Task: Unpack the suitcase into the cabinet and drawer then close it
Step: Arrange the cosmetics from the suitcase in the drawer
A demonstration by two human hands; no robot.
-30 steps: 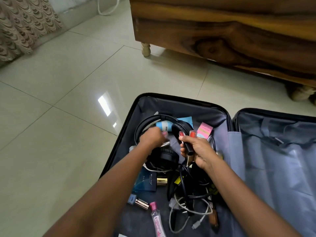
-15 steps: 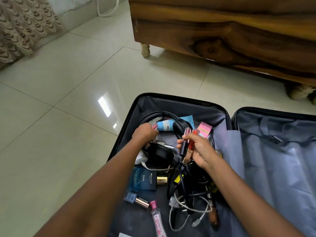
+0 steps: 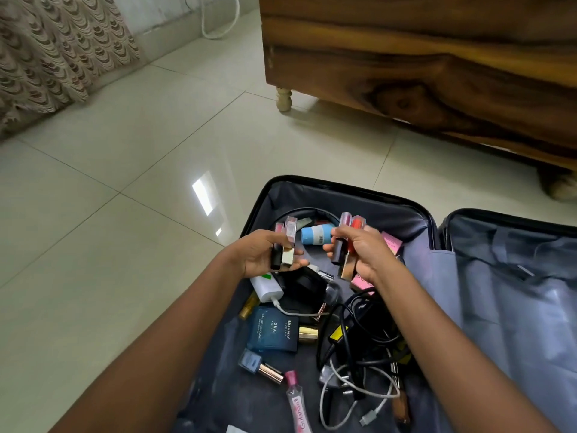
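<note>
An open black suitcase point(image 3: 343, 189) lies on the tiled floor with small items in its left half. My left hand point(image 3: 259, 257) holds two lip gloss tubes point(image 3: 285, 242) above the suitcase. My right hand point(image 3: 362, 254) grips two more lip gloss tubes point(image 3: 348, 242), one pink and one red-orange. Below the hands lie black headphones point(image 3: 307, 285), a white charger point(image 3: 267, 287), a blue perfume box point(image 3: 273, 331), tangled cables point(image 3: 359, 332), a nail polish bottle point(image 3: 249, 362) and a pink-capped bottle point(image 3: 296, 401). A blue-and-white tube point(image 3: 315, 234) lies between the hands.
A wooden cabinet point(image 3: 421, 73) on turned legs stands just beyond the suitcase. The suitcase's right half point(image 3: 505, 292) shows grey lining. A patterned curtain point(image 3: 46, 57) hangs at the far left, and a white cable point(image 3: 218, 26) loops at the wall.
My left hand has come up out of the suitcase holding two lip gloss tubes. My right hand has lifted slightly with its tubes. The camera has moved closer.
</note>
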